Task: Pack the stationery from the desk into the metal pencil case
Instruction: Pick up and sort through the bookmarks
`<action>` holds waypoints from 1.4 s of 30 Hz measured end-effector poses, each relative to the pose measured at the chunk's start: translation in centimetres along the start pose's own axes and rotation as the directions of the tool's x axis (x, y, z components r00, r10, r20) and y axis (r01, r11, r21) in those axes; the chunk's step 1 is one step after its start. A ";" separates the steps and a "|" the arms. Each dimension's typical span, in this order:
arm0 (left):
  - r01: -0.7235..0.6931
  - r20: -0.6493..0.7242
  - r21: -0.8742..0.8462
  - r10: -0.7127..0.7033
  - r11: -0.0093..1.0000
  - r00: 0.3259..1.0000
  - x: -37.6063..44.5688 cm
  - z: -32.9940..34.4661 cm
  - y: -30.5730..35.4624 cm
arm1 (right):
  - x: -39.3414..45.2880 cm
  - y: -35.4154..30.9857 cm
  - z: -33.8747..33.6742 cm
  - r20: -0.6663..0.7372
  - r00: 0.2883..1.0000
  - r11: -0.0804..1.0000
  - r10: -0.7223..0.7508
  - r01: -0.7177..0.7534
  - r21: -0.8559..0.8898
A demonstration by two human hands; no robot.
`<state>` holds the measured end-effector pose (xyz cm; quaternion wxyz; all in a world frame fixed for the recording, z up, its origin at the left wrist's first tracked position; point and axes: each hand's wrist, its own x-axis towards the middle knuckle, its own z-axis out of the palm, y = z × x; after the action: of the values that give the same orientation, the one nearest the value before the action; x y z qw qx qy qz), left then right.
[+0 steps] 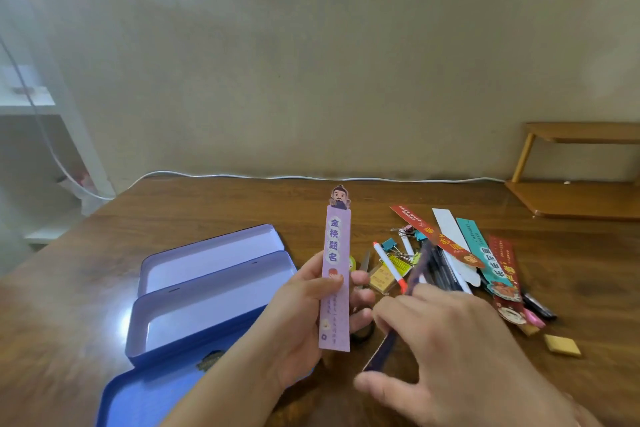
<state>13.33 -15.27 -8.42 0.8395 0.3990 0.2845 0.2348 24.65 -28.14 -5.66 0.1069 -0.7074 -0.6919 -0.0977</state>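
A heap of paper bookmarks, pens and binder clips [450,253] is lying on the brown wooden desk [207,211]. The left hand [304,315] is pinching an upright lilac paper bookmark [335,274] beside the open blue metal pencil case [207,288]. The right hand [446,340] is gripping a dark blurred pen [398,315].

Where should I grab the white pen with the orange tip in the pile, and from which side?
Pinch the white pen mid-barrel from above, fingers across its width. It lies flat and slanted, the barrel mostly bare on top, while clips crowd its far end and the yellow eraser sits beside the near end.
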 end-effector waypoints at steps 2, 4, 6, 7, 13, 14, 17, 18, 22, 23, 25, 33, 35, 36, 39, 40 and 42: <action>0.042 0.059 0.013 -0.043 0.999 0.997 -0.3 0.5 -0.7 | -0.1 -0.3 0.7 -0.124 0.987 0.994 -0.104 0.100 -0.034; 0.120 0.157 -0.056 -0.110 0.991 0.981 -0.7 1.0 -1.3 | 0.2 -0.5 2.0 -0.131 0.971 0.979 -0.199 0.190 -0.078; 0.185 0.219 -0.127 -0.155 0.974 0.963 -1.0 1.2 -1.5 | 0.3 -0.5 3.0 -0.120 0.963 0.969 -0.242 0.232 -0.089; 0.213 0.230 -0.152 -0.176 0.965 0.957 -1.0 1.1 -1.5 | 0.4 -0.4 3.3 -0.129 0.960 0.967 -0.250 0.240 -0.091; 0.319 0.219 -0.237 -0.269 0.918 0.938 -0.5 0.6 -1.1 | 0.3 0.0 3.9 -0.245 0.918 0.950 -0.312 0.292 -0.114; 0.326 0.236 -0.242 -0.270 0.914 0.933 -0.4 0.5 -1.1 | 0.3 0.2 4.0 -0.273 0.911 0.951 -0.308 0.284 -0.127; 0.313 0.237 -0.230 -0.259 0.922 0.936 -0.1 0.5 -1.7 | 0.5 0.8 4.2 -0.322 0.915 0.970 -0.242 0.218 -0.109; 0.307 0.233 -0.245 -0.251 0.920 0.940 -0.1 0.5 -1.9 | 0.5 1.0 4.1 -0.338 0.918 0.978 -0.209 0.197 -0.070; 0.289 0.223 -0.241 -0.237 0.926 0.946 0.1 0.5 -2.1 | 0.3 3.4 2.9 -0.442 0.890 0.951 0.107 0.038 0.306; 0.283 0.226 -0.227 -0.233 0.932 0.946 0.0 0.4 -2.0 | 0.3 4.7 2.6 -0.465 0.858 0.950 0.219 -0.077 0.304; 0.275 0.220 -0.220 -0.227 0.936 0.949 -0.2 0.2 -1.6 | 0.5 7.4 2.4 -0.412 0.799 0.899 0.438 -0.400 0.181; 0.263 0.210 -0.216 -0.219 0.940 0.953 -0.3 0.2 -1.2 | 1.2 10.7 4.5 -0.051 0.671 0.672 0.740 -0.741 -0.010; 0.269 0.202 -0.203 -0.228 0.942 0.952 -0.3 0.2 -1.2 | 1.3 10.6 4.6 -0.063 0.647 0.647 0.760 -0.762 -0.024; 0.273 0.201 -0.196 -0.234 0.942 0.951 -0.3 0.2 -1.3 | 1.3 10.5 4.6 -0.071 0.640 0.640 0.765 -0.768 -0.022; 0.290 0.204 -0.186 -0.252 0.939 0.946 -0.3 0.1 -1.3 | 1.3 10.7 4.3 -0.119 0.642 0.644 0.757 -0.765 -0.027; 0.296 0.207 -0.183 -0.257 0.938 0.944 -0.4 0.1 -1.2 | 1.2 10.8 4.2 -0.131 0.644 0.646 0.754 -0.763 -0.031; 0.307 0.213 -0.175 -0.268 0.936 0.939 -0.4 0.1 -1.2 | 1.1 11.0 4.3 -0.114 0.649 0.650 0.752 -0.759 -0.037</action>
<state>13.28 -16.25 -9.24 0.9244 0.2841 0.2345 0.0989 35.67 -26.03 -9.61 0.1395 -0.9299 -0.3242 -0.1035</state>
